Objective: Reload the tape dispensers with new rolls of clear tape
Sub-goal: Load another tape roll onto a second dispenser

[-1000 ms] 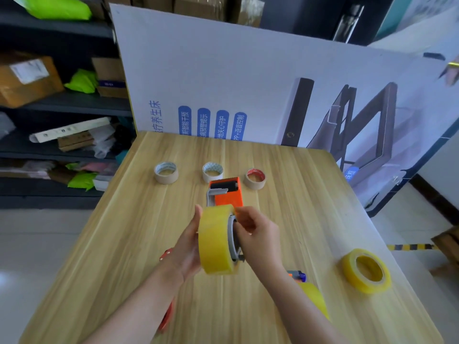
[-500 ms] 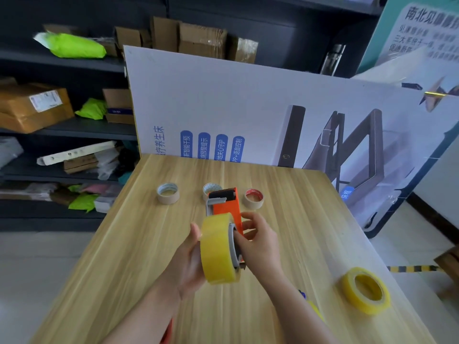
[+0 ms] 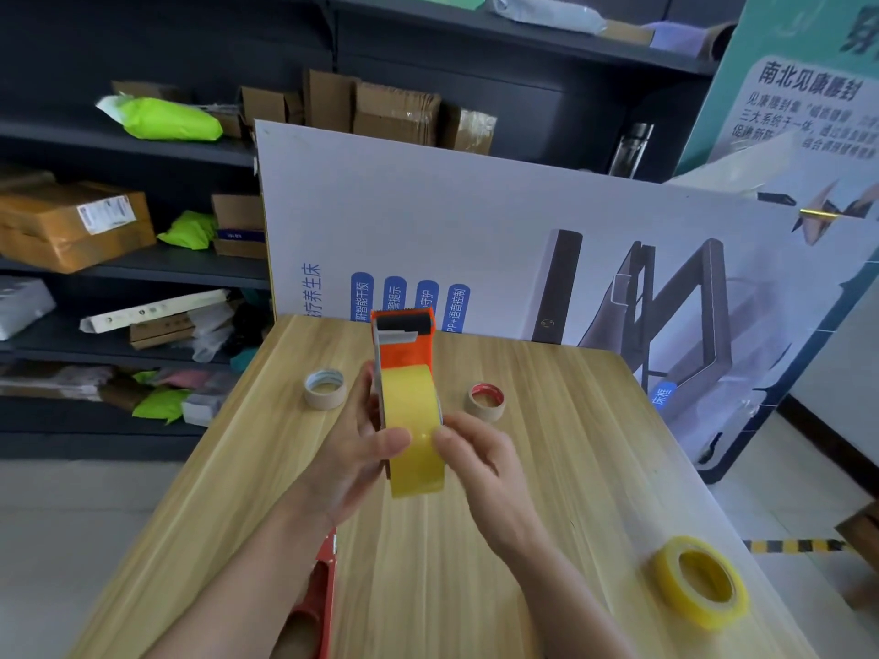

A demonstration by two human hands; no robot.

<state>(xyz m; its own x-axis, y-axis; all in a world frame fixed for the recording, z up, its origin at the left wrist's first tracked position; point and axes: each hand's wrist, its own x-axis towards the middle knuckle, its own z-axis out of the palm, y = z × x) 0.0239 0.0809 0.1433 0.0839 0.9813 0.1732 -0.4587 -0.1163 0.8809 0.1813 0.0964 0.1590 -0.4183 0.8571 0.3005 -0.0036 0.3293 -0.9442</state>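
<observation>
I count two yellow tape rolls, held roll [image 3: 413, 435] and loose roll [image 3: 699, 582]; two dispensers, orange dispenser [image 3: 406, 356] and red dispenser [image 3: 327, 573]; two empty cores, grey core [image 3: 325, 390] and red core [image 3: 486, 402].

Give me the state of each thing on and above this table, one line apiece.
orange dispenser: held upright above the table.
yellow tape roll: edge-on against that dispenser, gripped from both sides.
left hand: grips the roll.
right hand: pinches the roll.
spare yellow roll: flat on the table, untouched.
grey-lined core: empty, flat.
red-lined core: empty, flat.
red dispenser: lying at the table's near edge, partly covered.
</observation>
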